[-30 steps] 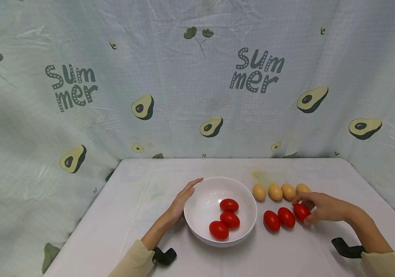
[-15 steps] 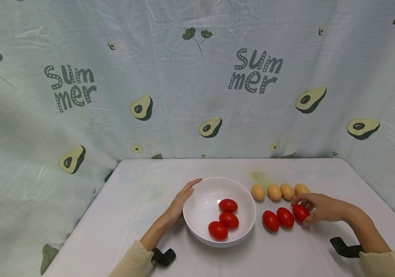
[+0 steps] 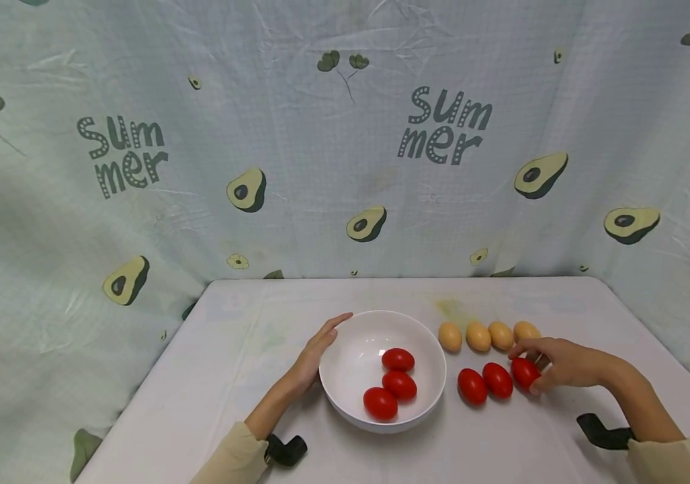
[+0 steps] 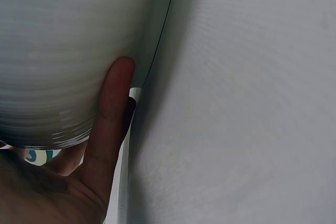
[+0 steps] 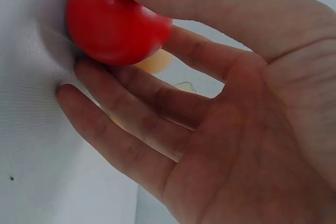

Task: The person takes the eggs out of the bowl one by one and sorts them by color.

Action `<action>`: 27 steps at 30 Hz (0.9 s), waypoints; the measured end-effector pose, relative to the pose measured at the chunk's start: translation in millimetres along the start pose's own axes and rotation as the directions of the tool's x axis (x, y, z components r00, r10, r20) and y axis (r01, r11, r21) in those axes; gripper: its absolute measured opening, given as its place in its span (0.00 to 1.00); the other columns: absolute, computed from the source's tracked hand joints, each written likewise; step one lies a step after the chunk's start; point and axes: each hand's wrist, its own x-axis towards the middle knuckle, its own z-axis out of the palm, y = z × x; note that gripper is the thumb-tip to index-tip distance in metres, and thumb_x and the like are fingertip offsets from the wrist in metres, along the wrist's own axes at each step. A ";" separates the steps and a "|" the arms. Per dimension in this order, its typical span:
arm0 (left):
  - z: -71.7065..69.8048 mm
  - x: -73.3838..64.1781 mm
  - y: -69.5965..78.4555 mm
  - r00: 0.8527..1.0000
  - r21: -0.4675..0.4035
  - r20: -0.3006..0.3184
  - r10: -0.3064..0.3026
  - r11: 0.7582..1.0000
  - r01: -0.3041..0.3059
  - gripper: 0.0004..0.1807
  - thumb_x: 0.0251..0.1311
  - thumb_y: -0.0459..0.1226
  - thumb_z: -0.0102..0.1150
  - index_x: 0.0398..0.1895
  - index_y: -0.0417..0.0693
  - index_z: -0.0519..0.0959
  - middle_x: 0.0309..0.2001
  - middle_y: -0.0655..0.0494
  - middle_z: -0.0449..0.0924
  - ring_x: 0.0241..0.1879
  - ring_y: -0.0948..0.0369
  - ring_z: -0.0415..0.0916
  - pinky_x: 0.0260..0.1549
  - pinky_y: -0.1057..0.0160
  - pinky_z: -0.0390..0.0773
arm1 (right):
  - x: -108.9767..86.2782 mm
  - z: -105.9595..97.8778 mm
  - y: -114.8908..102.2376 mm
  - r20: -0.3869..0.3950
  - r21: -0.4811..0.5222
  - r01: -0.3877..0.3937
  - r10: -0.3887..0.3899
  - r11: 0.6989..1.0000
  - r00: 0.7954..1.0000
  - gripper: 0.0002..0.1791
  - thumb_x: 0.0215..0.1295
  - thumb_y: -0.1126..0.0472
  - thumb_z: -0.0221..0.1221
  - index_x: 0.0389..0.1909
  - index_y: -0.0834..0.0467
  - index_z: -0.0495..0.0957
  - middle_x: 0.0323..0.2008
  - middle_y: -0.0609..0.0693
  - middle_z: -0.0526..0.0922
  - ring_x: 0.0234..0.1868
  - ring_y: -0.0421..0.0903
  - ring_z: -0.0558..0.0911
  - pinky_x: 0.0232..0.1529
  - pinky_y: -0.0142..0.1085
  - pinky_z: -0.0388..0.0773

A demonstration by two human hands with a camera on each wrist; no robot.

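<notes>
In the head view a white bowl (image 3: 351, 349) stands near the middle of the table, with three red eggs (image 3: 398, 385) inside. My left hand (image 3: 311, 359) rests along the bowl's left side, its fingers extended against the outer wall. The left wrist view shows one straight digit (image 4: 113, 114) against that wall. To the bowl's right, my right hand (image 3: 574, 363) holds the rightmost egg of a red row (image 3: 498, 380) between thumb and fingers. Seen from the right wrist, this glossy red egg (image 5: 113, 22) sits under the thumb, very close to the white surface.
Several yellow eggs (image 3: 478, 336) lie in a row behind the red ones; my right fingertips are near the rightmost. The white table (image 3: 248, 349) ends at a curtain (image 3: 296, 134) printed with avocados. Black wrist mounts (image 3: 287, 450) stick out from both sleeves.
The whole head view has shifted very slightly. Both hands keep their places, at the bowl and at the red egg.
</notes>
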 end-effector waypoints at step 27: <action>-1.2 -1.4 -0.3 0.999 0.003 0.023 0.023 1.000 -0.023 0.29 0.83 0.48 0.26 0.82 0.54 0.56 0.82 0.47 0.55 0.74 0.46 0.65 0.69 0.54 0.73 | -13.0 -6.5 -17.8 -0.139 -0.085 0.057 -0.069 0.995 0.988 0.27 0.61 0.62 0.70 0.60 0.62 0.75 0.53 0.59 0.84 0.52 0.55 0.82 0.48 0.49 0.87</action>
